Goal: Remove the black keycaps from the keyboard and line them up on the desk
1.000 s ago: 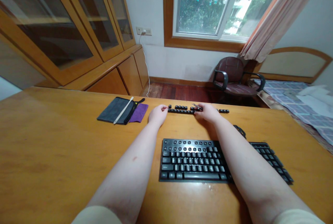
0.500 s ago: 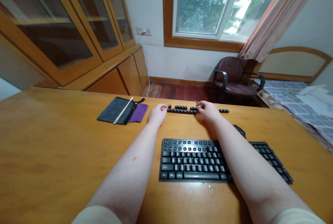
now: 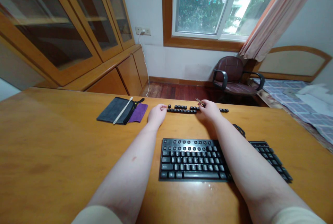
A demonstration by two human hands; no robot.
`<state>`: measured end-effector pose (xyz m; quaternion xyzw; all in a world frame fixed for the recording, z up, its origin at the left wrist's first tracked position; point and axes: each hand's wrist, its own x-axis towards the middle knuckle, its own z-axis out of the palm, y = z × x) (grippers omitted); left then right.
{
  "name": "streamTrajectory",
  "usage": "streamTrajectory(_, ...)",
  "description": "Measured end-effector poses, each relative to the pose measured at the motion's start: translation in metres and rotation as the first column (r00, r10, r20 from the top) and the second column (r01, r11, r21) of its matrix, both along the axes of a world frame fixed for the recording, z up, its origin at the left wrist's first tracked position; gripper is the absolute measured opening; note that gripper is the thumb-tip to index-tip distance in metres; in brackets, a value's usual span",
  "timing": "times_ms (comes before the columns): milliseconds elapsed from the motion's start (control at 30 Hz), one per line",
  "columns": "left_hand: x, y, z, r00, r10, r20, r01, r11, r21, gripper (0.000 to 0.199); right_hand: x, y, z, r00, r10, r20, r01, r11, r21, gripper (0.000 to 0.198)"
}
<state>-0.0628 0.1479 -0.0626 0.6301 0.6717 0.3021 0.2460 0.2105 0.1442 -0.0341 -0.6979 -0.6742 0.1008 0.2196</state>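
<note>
A slim tool [image 3: 199,101] is pinched in the fingers of the right hand [image 3: 208,109] above loose black keycaps [image 3: 181,111], which are lined up in two rows along the far edge of a wooden desk [image 3: 65,154]. The left hand [image 3: 157,113] is rested at the left end of the rows, its fingers curled close together; whether anything is gripped there cannot be told. On the near side, a black keyboard [image 3: 192,166] is crossed by the right forearm, and bare key posts are exposed along its far left rows. A coiled black cable [image 3: 239,130] is seen beyond it to the right. At far left, a grey pouch [image 3: 109,110] is crossed by a pale stick [image 3: 123,110], with a purple cloth [image 3: 139,113] placed beside it.
</note>
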Motion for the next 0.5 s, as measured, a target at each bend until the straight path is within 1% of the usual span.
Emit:
streamTrajectory(133,0.0002,-0.0001,0.0004,1.000,-0.004,0.000,0.004,1.000,-0.002,0.020,-0.0015,-0.0024,-0.0012,0.995,0.098,-0.012,-0.098,0.993,-0.065,0.020)
streamTrajectory(233,0.0004,-0.0007,0.0013,1.000,-0.004,-0.002,0.004,1.000,-0.001,0.020,-0.0020,-0.0033,-0.0029,0.988,0.151,-0.026,-0.153,0.984,-0.092,0.021)
streamTrajectory(500,0.0014,-0.0016,0.0029,1.000,0.003,-0.007,-0.004,1.000,-0.004,0.020,-0.0007,-0.0019,-0.0037,0.988,0.150,-0.025,-0.152,0.976,-0.158,0.020)
